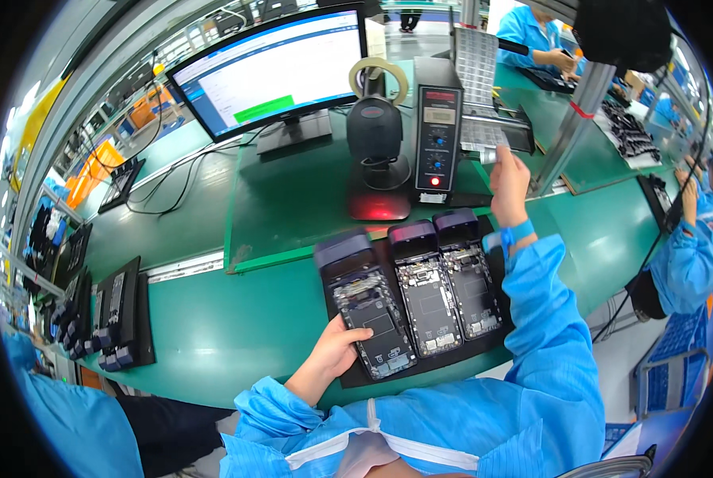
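My left hand grips the lower left edge of an opened phone, thumb over its front. The phone's inner boards show, and a dark block at its top end is blurred. Beside it, a second opened phone and a third one lie side by side on a black tray. Raised at the right, my right hand has its fingertips closed on a small pale label at the front of a label dispenser. A clear label strip runs down into that machine.
A barcode scanner on a stand glows red at its base, with a tape roll above. Behind stands a monitor. More trays of phones sit at left. A metal post rises at right. Other people work nearby.
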The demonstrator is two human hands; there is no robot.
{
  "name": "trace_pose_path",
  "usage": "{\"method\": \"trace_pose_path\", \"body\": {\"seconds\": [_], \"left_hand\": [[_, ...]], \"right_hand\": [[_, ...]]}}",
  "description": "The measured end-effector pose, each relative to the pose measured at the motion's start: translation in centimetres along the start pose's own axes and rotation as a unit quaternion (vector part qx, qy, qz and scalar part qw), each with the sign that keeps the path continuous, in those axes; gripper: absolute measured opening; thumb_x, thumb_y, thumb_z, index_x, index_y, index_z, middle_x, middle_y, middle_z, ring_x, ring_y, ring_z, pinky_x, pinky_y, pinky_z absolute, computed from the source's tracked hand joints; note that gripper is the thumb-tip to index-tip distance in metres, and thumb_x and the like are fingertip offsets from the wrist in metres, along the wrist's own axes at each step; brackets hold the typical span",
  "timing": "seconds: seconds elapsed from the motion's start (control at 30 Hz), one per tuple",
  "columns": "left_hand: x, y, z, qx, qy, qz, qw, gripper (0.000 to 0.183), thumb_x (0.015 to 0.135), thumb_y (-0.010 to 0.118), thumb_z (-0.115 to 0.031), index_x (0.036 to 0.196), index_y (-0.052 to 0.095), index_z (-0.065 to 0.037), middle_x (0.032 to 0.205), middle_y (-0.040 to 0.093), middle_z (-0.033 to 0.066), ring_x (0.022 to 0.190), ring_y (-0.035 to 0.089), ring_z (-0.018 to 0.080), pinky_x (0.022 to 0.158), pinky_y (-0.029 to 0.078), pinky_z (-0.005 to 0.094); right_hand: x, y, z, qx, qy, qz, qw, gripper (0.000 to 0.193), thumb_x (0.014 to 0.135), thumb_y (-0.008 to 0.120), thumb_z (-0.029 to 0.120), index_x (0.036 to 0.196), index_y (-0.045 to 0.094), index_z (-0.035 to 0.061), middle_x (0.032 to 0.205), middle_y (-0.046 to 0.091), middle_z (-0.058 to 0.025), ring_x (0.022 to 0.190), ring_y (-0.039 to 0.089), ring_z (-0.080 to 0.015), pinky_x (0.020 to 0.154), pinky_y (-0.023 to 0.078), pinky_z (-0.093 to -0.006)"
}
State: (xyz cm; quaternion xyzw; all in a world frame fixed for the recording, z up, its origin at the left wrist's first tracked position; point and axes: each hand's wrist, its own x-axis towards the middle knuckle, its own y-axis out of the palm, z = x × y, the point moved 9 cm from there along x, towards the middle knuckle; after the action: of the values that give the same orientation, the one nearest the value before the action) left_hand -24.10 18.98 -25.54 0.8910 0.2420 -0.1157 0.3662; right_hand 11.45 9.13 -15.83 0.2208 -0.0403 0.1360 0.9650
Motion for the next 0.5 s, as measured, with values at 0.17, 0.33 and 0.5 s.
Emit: {"method": "trace_pose_path", "body": {"seconds": [0.17,0.33,0.5], "left_hand": [[-0.5,5.7,-5.6,-0.134,0.064,0.134,0.980,0.043,0.078,0.049,-0.002,0.119,0.038,0.001,0.119,0.046,0.0175,0.112,0.044,0.0292,0.097,0.031,0.0426],[5.0,5.3,-10.0,-0.170,0.158,0.000,0.973,0.028,0.085,0.043,-0.010,0.111,0.045,0.001,0.111,0.051,0.0110,0.104,0.047,0.0224,0.094,0.034,0.0386],[10.0,3.6,-14.3,-0.244,0.262,-0.049,0.932,0.023,0.086,0.041,-0.010,0.104,0.047,0.003,0.106,0.053,0.0107,0.100,0.049,0.0221,0.092,0.036,0.0357]], "right_hand": [[-7.4,10.8,-4.3,-0.097,0.146,0.229,0.957,0.019,0.080,0.055,0.022,0.084,0.060,0.0038,0.058,0.045,0.0046,0.047,0.037,-0.0032,0.039,0.024,-0.0186],[-6.5,11.2,-5.4,0.003,0.179,0.203,0.963,0.019,0.081,0.055,0.024,0.081,0.057,0.0051,0.057,0.041,0.0060,0.044,0.033,-0.0022,0.038,0.021,-0.0192],[-6.7,10.8,0.3,0.109,0.061,0.213,0.969,0.029,0.082,0.050,0.019,0.056,0.041,0.0103,0.050,0.033,0.0050,0.043,0.027,-0.0047,0.040,0.019,-0.0225]]}}
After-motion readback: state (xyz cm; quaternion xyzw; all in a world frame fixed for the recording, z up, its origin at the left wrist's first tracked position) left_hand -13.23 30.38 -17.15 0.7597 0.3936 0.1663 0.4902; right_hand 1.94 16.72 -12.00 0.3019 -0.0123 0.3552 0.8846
